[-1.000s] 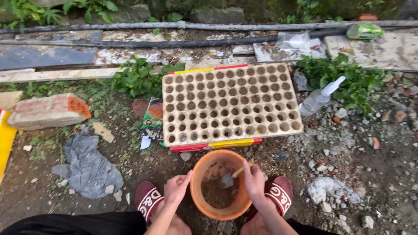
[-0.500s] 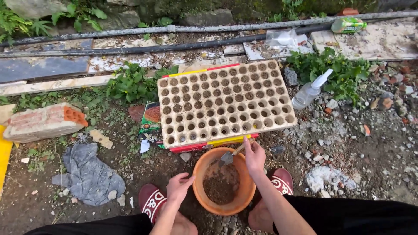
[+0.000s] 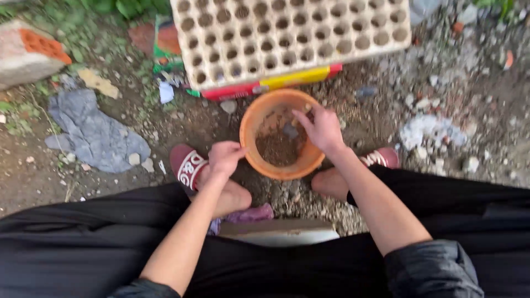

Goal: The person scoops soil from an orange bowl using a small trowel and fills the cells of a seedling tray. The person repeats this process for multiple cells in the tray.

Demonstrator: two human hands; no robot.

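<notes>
1. Packet (image 3: 165, 41), green and orange, lies flat at the tray's nine o'clock; a red and yellow box edge (image 3: 270, 85) shows under the tray's six o'clock side.
2. One tray (image 3: 287, 36) of round cells, one orange pot (image 3: 251, 124), one brick (image 3: 30, 52), one grey cloth (image 3: 94, 132), two red slippers.
3. Right hand (image 3: 320, 129) reaches into the pot from three o'clock, fingers curled round a small trowel (image 3: 291, 131) over the soil.
4. Left hand (image 3: 225, 157) hangs at the pot's nine o'clock rim, fingers loosely curled, holding nothing visible.
</notes>
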